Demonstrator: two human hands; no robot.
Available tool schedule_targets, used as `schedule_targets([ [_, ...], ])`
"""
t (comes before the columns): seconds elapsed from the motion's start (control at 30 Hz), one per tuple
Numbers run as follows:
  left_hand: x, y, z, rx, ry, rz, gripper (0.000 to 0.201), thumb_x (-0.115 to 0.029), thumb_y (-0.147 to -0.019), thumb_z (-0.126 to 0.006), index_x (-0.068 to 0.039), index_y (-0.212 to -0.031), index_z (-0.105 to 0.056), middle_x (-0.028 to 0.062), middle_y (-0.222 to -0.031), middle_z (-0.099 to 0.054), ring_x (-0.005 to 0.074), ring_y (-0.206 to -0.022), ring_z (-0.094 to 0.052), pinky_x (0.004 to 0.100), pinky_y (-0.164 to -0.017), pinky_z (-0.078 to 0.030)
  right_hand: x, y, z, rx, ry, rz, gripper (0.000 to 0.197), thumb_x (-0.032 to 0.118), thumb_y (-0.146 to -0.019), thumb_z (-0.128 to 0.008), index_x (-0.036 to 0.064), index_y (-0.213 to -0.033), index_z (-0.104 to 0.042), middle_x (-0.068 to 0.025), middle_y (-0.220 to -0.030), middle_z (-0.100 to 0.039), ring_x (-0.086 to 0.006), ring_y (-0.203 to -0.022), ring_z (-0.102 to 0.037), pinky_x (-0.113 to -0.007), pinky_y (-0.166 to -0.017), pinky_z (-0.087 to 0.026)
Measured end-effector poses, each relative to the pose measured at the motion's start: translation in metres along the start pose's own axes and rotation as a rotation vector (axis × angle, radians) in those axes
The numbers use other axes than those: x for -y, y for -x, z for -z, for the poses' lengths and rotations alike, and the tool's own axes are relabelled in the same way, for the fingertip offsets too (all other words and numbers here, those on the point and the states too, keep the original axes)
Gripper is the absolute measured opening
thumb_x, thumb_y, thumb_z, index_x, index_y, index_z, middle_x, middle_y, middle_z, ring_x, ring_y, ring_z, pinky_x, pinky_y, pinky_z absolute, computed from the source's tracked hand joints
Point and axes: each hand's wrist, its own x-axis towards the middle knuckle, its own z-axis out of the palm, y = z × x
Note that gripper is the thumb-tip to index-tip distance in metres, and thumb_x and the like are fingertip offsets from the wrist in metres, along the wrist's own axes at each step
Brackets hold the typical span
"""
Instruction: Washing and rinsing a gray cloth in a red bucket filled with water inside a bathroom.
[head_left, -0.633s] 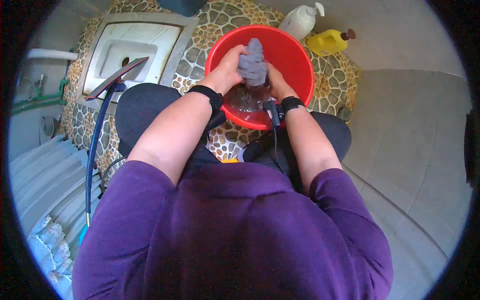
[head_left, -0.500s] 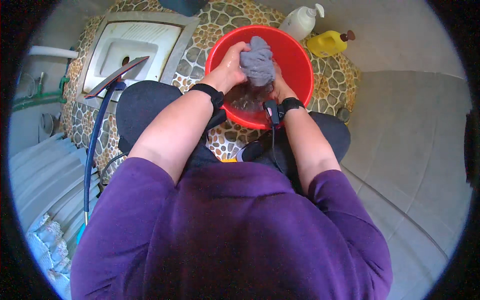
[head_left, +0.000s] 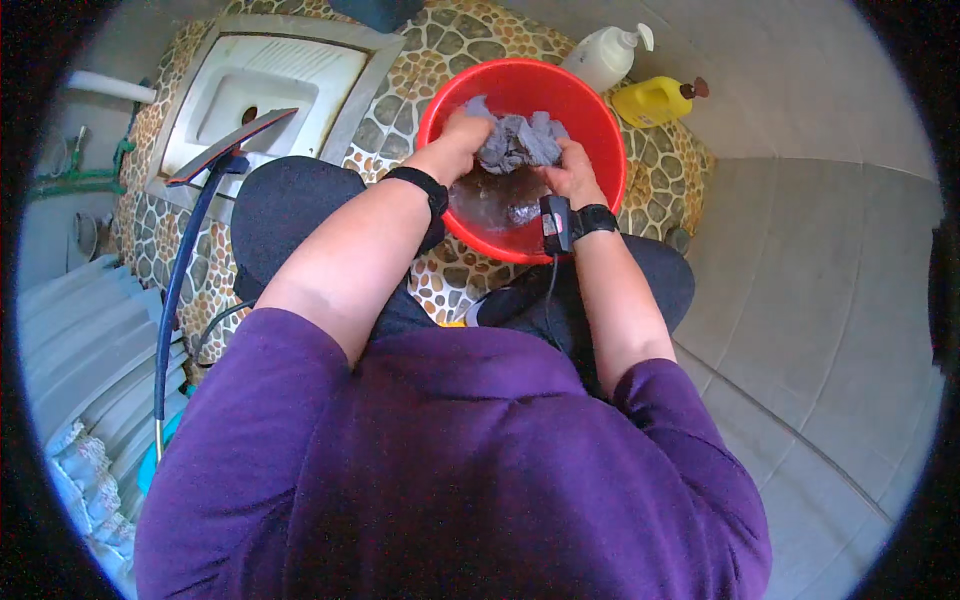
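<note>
A wet grey cloth (head_left: 522, 142) lies bunched between my hands, inside a red plastic basin (head_left: 612, 150). My left hand (head_left: 462, 135) is closed on its left side, and a bit of the cloth sticks out beyond the knuckles. At its right edge, my right hand (head_left: 573, 174) grips the fabric with the thumb on top; the other fingers are partly hidden. Murky water (head_left: 495, 205) shows in the near part of the basin, below the cloth. A black strap circles each wrist, and the right one carries a small black box with a cable.
Behind the basin stand a white pump bottle (head_left: 600, 62) and a yellow bottle (head_left: 652, 102). A white squat toilet (head_left: 330, 70) is set in the pebbled floor at the left. A long-handled squeegee (head_left: 232, 155) leans across its near edge. A grey tiled wall (head_left: 800, 260) rises at the right.
The cloth was a tight upright bundle and is now looser, lower and spread wider between my hands. My right hand has come up into view at its right side.
</note>
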Motion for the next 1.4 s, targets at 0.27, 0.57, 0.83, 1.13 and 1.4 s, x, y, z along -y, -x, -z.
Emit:
schedule_targets([
  [0.27,0.002,0.015,-0.024,0.121,-0.713,-0.138,0.045,-0.020,-0.064,-0.065,-0.002,-0.104,-0.056,0.0152,-0.096,-0.059,0.0304,-0.087,-0.057,0.0406,-0.075,-0.045,-0.005,-0.008,0.021,-0.183,-0.017,0.107,0.025,0.011,-0.084,-0.035,0.0057,-0.103,-0.051,-0.0122,-0.097,-0.057,-0.0303,-0.086,-0.057,-0.045,-0.066,-0.049],
  [0.57,-0.019,0.072,-0.046,0.525,-0.486,0.358,0.079,-0.068,-0.068,-0.050,-0.011,-0.122,-0.040,0.0130,-0.117,-0.044,0.0288,-0.097,-0.046,0.0495,-0.075,-0.038,0.000,-0.055,0.074,-0.114,0.038,0.133,0.027,0.011,-0.084,-0.032,-0.0012,-0.101,-0.049,-0.0184,-0.102,-0.054,-0.0324,-0.094,-0.054,-0.048,-0.078,-0.045],
  [0.83,-0.006,0.095,-0.033,0.779,-0.108,0.512,0.063,-0.055,-0.070,-0.060,-0.008,-0.110,-0.049,0.0109,-0.107,-0.054,0.0265,-0.100,-0.051,0.0511,-0.078,-0.039,-0.024,-0.045,0.041,-0.459,0.257,0.297,0.019,0.013,-0.080,-0.041,0.0009,-0.088,-0.054,-0.0144,-0.078,-0.058,-0.0305,-0.070,-0.058,-0.045,-0.058,-0.047],
  [1.13,-0.002,0.106,-0.048,0.814,0.136,0.514,0.034,-0.023,-0.076,-0.065,-0.001,-0.099,-0.053,0.0075,-0.089,-0.061,0.0174,-0.078,-0.061,0.0341,-0.071,-0.051,-0.014,-0.026,0.027,-0.533,0.073,0.333,0.014,0.011,-0.077,-0.046,0.0022,-0.084,-0.053,-0.0097,-0.076,-0.055,-0.0264,-0.064,-0.057,-0.042,-0.053,-0.045],
  [1.4,-0.011,0.127,-0.059,0.787,0.118,0.581,0.026,-0.021,-0.076,-0.066,-0.004,-0.092,-0.055,0.0053,-0.083,-0.062,0.0157,-0.073,-0.060,0.0302,-0.066,-0.051,-0.008,-0.013,0.010,-0.781,1.050,0.801,0.038,0.005,-0.072,-0.052,-0.0038,-0.107,-0.042,-0.0236,-0.093,-0.055,-0.0346,-0.083,-0.057,-0.040,-0.071,-0.046],
])
